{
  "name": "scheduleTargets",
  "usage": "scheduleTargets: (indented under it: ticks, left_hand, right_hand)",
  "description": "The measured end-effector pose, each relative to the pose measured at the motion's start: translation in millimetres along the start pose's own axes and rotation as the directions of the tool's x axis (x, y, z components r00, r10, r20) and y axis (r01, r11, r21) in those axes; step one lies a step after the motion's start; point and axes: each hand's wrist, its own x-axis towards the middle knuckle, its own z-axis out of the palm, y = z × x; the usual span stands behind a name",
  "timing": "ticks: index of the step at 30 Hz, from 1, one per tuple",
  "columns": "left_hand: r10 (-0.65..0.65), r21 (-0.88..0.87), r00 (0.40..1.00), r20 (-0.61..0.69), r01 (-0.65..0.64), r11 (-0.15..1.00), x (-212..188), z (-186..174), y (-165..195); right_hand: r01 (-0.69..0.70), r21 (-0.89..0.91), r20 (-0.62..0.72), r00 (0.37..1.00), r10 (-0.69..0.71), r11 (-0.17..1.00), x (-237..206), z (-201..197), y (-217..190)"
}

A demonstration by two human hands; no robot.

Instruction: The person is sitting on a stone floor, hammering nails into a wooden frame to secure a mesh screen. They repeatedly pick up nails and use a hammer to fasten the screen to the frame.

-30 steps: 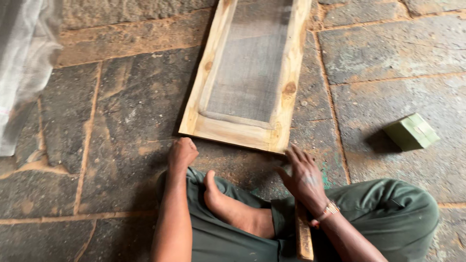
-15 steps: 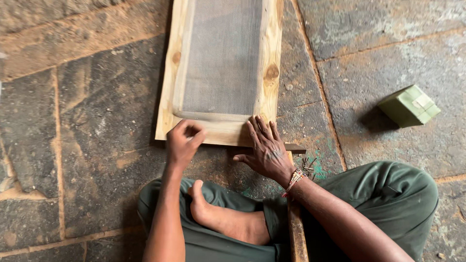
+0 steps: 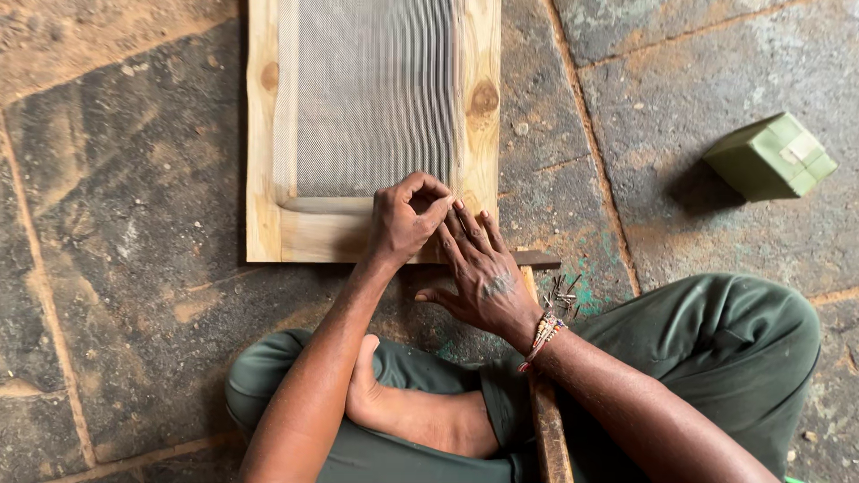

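Seen from above, a person sits cross-legged on a stone floor [image 3: 116, 224] in green trousers, one bare foot tucked in front; a wooden frame [image 3: 264, 161] with grey wire mesh [image 3: 371, 89] stretched inside it lies flat on the floor ahead of the knees, its far part cut off by the top edge of the view. The left hand [image 3: 403, 224] rests on the frame's near rail, close to its near right corner; its fingers curl inward with thumb and fingertips drawn together, as if nipping something small, though what, if anything, sits between them is too small to make out. The right hand [image 3: 483, 273] lies flat and spread, palm down, fingertips pressing the same corner and touching the left hand; a beaded band circles its wrist. Both forearms reach forward from the lower edge. A dark wooden handle [image 3: 548, 429] runs under the right forearm, its head hidden; small nails [image 3: 564, 291] lie scattered just beside the wrist. A small green box [image 3: 771, 156] sits on the floor well apart, towards the right edge.
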Motion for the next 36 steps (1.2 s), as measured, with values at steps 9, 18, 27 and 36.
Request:
scheduleTargets:
  ticks: [9,18,27,36]
  left_hand:
    - [0.128,0.167,0.991,-0.029,-0.121,0.978,-0.6,8.4,0.1]
    - [0.219,0.240,0.975,-0.039,-0.204,0.949,-2.7,15.1,-11.4]
    - [0.263,0.288,0.964,-0.020,-0.247,0.925,-5.2,22.4,-27.0]
    - [0.188,0.219,0.982,-0.016,-0.180,0.959,-3.4,18.8,-21.5]
  right_hand:
    - [-0.091,0.078,0.000,0.996,0.092,0.993,-40.9,-41.0,-14.9]
    - [-0.504,0.043,0.044,0.864,0.502,0.863,-112.8,-71.1,-42.2]
    - [-0.602,0.175,0.095,0.798,0.595,0.779,-123.9,-59.2,-29.6]
    - [-0.631,0.212,0.142,0.775,0.616,0.746,-122.0,-60.6,-31.5]
